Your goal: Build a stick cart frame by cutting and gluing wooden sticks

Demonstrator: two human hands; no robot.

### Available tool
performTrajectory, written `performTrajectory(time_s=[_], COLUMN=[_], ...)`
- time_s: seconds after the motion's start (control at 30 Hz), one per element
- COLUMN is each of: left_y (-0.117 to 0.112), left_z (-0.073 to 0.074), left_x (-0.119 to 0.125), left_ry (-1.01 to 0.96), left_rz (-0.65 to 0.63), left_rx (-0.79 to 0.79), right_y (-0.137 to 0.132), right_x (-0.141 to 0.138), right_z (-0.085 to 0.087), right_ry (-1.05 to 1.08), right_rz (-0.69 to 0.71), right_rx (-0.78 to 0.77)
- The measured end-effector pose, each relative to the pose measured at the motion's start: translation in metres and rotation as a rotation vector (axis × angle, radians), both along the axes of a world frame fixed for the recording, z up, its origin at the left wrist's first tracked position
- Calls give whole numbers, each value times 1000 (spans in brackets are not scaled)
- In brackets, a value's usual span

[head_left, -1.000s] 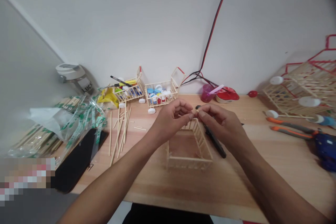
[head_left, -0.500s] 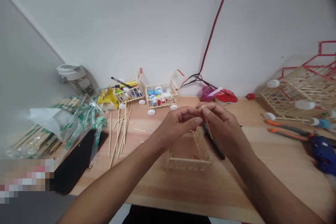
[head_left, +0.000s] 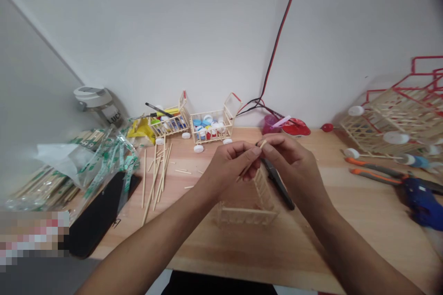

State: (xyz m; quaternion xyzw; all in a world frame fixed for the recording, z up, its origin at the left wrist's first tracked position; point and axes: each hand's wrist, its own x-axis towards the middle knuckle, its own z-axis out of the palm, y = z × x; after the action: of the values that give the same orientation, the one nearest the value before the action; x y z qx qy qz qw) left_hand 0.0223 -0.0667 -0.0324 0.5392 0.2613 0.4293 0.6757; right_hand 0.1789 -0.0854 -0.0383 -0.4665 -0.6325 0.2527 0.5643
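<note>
My left hand (head_left: 231, 166) and my right hand (head_left: 290, 159) meet fingertip to fingertip above the table, both closed in a pinch. Between them is a thin wooden stick (head_left: 245, 171), mostly covered by the fingers; its pale end shows at the right fingertips. Below the hands stands a small open frame of glued sticks (head_left: 247, 212), its far part hidden by my left hand. A dark, slim-handled tool (head_left: 279, 186) lies on the table beside the frame, partly behind my right hand.
Loose sticks (head_left: 156, 184) and a black phone-like slab (head_left: 100, 216) lie left, near bagged sticks (head_left: 51, 184). Two small stick carts (head_left: 212, 124) with bottle caps stand behind. Larger carts (head_left: 387, 120), orange-handled pliers (head_left: 377, 168) and a blue tool (head_left: 420, 200) occupy the right.
The stick has swung from my right fingertips to slant down under my left hand. My left fingers have curled in and its thumb has shifted; the view has turned slightly right.
</note>
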Motion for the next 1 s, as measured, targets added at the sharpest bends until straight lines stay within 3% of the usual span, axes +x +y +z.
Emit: performTrajectory(time_s=[0.1,0.27,0.63,0.8,0.9,1.0], left_y=[-1,1,6,13,19,25], left_z=[4,6,4,1,0,0], left_x=[-2,-5,-8,-13,-17,-21], left_ry=[99,187,209,252,262,271], left_rz=[107,191,217,302,367,414], left_rx=[46,92,76,78,108,114], right_y=[-1,-3,-2,17,30,33], right_x=[-1,-3,-5,38,72,83], right_z=[0,1,1,-2,-16,-32], right_ry=[-190,-315,-386,-517,-765,-1015], right_rz=[-78,-131,-121,-242,-217,-150], right_rx=[116,202,216,40,-165,-423])
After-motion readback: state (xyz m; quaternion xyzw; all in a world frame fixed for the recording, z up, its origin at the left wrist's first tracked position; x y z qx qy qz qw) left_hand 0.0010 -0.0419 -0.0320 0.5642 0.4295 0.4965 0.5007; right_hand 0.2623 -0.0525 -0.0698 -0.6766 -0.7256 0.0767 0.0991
